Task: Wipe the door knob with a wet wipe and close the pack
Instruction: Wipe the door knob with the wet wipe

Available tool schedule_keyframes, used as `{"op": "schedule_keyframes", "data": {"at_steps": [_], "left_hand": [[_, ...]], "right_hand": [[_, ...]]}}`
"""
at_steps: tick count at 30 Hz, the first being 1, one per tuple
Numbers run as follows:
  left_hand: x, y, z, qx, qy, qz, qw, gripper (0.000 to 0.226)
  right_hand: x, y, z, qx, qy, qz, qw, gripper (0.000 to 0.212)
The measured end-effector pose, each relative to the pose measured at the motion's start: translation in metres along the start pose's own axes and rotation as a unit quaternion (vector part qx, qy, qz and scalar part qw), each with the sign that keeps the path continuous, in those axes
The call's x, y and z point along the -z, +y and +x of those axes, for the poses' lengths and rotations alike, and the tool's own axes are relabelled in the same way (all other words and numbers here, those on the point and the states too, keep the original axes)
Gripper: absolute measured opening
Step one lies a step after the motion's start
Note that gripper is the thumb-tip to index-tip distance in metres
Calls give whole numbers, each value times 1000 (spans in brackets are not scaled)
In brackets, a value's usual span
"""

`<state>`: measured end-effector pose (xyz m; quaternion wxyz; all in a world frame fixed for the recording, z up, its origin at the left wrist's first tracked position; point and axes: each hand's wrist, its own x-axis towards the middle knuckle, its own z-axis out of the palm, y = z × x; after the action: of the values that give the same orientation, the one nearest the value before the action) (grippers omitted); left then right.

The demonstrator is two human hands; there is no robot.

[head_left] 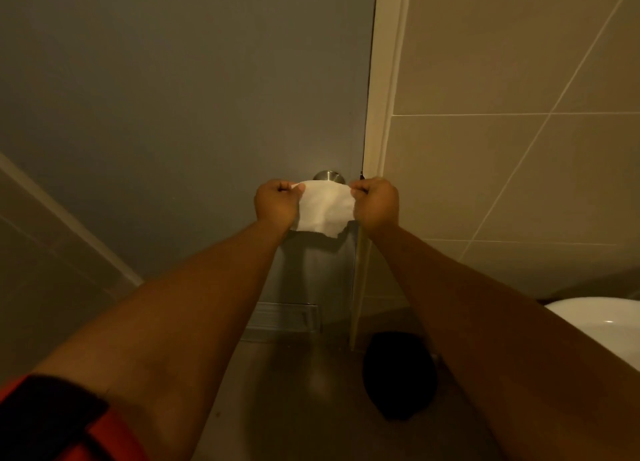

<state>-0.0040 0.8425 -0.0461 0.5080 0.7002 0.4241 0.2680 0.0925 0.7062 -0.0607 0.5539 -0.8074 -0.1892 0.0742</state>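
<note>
A white wet wipe (325, 208) is stretched flat between both hands, just in front of the round metal door knob (328, 176) on the grey door (180, 107). My left hand (276, 202) pinches the wipe's left top corner. My right hand (375, 202) pinches its right top corner. The wipe hangs down and covers the lower part of the knob; only the knob's top shows. I cannot tell whether the wipe touches the knob. The wipe pack is not in view.
A pale door frame (381, 121) runs beside the door, with beige wall tiles (519, 148) to the right. A white basin or toilet edge (602, 322) sits at the lower right. A dark object (398, 377) lies on the floor below. A vent grille (284, 316) is low on the door.
</note>
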Motion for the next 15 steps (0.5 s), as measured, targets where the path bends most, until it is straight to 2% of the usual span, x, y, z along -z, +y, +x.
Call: {"op": "schedule_keyframes", "data": {"at_steps": [2,4,6,9,12,15], "left_hand": [[-7,-6,-1,-1,-2,2,1000,5],[-12,-10,-5,-17,-9,-2,1000,9],[-13,-12,-6,-64,-3,25,998,18],[-12,-12,-8,-101,12,-5,995,11],[-10,-14,-12,-190,-1,15,982,20],[-12,-18,-14,-232,-56,31,971,27]], "right_hand": [[-7,7,-2,20,-8,-63,998,23],[-11,13,-8,85,44,-137,986,21],[-13,15,-15,114,99,-117,982,15],[-12,10,-19,94,79,-47,991,29],[-16,3,-25,153,79,-73,982,31],[-22,3,-28,196,51,-93,975,38]]}}
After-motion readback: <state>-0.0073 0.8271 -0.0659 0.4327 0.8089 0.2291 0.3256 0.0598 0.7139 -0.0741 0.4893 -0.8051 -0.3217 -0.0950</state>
